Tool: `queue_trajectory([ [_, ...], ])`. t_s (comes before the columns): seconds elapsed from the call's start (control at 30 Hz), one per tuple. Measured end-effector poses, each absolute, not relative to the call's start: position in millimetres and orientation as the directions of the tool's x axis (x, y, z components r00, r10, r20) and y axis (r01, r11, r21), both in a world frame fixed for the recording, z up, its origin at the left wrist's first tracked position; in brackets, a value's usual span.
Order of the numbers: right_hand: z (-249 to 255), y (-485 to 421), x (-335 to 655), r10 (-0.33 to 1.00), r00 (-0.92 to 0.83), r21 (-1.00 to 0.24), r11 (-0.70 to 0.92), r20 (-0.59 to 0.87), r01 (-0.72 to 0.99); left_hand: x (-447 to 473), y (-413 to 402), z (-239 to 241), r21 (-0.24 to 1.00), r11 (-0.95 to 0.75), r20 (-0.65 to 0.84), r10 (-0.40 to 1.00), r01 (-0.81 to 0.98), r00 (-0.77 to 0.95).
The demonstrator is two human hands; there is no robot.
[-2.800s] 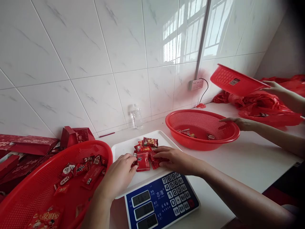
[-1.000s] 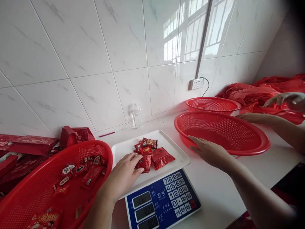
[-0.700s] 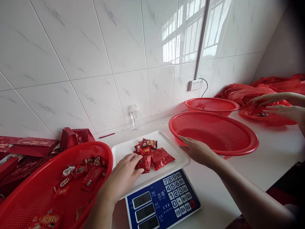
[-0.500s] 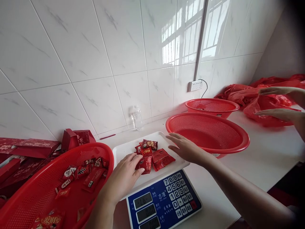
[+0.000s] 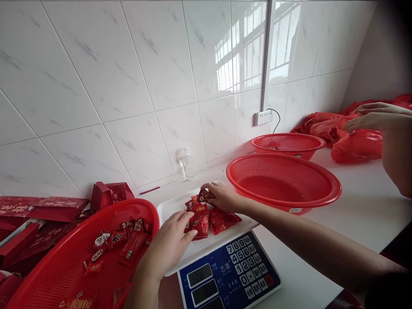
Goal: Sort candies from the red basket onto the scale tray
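A pile of small red snack packets (image 5: 206,216) lies on the white tray (image 5: 172,204) of a blue-faced electronic scale (image 5: 230,274). My left hand (image 5: 172,242) rests at the pile's near left side, thumb and fingers closed on a red packet (image 5: 201,225). My right hand (image 5: 222,196) is at the far side of the pile, its fingers pinching a dark red packet (image 5: 205,195) at the top.
A large red basket (image 5: 41,274) with several packets sits at the left. An empty red basket (image 5: 283,182) stands right of the scale, a smaller one (image 5: 288,143) behind it. Another person's hands (image 5: 370,118) handle red plastic bags (image 5: 357,143) at the far right. Red boxes (image 5: 106,193) and a bottle (image 5: 188,163) stand by the wall.
My right hand has left the rim of the empty basket and moved left onto the pile, taking a packet at its far side. My left hand has stayed on the pile.
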State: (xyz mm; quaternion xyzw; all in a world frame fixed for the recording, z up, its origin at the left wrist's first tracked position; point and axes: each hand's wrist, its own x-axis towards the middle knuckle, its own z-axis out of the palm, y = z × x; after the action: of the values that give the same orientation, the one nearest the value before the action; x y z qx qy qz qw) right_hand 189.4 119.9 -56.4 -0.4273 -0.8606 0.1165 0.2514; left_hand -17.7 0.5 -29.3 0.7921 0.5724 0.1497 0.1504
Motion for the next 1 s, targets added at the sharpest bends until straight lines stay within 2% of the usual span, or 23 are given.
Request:
queue_trajectory([
  [0.27, -29, 117, 235, 0.831, -0.291, -0.427, 0.506, 0.473, 0.749, -16, 2, -31, 0.397, -0.278, 0.034, 0.957, 0.875, 0.289],
  [0.4, -24, 118, 270, 0.835, -0.186, -0.376, 0.418, 0.518, 0.827, -15, 2, -32, 0.380, -0.279, 0.019, 0.956, 0.882, 0.294],
  [0.57, -31, 122, 297, 0.861, -0.136, -0.292, 0.309, 0.490, 0.905, -12, 1, -31, 0.376, -0.267, -0.018, 0.955, 0.887, 0.295],
  [0.63, -35, 123, 294, 0.867, -0.162, -0.267, 0.316, 0.472, 0.910, -11, 1, -30, 0.372, -0.252, -0.041, 0.957, 0.893, 0.287],
  [0.73, -39, 123, 274, 0.857, -0.284, -0.258, 0.418, 0.430, 0.871, -10, 1, -30, 0.355, -0.242, -0.073, 0.956, 0.903, 0.285],
  [0.87, -45, 118, 230, 0.796, -0.513, -0.299, 0.599, 0.322, 0.743, -9, -2, -29, 0.342, -0.251, -0.072, 0.954, 0.906, 0.292],
  [1.0, -51, 116, 190, 0.709, -0.675, -0.348, 0.698, 0.206, 0.626, -8, -3, -27, 0.351, -0.261, -0.067, 0.951, 0.900, 0.302],
])
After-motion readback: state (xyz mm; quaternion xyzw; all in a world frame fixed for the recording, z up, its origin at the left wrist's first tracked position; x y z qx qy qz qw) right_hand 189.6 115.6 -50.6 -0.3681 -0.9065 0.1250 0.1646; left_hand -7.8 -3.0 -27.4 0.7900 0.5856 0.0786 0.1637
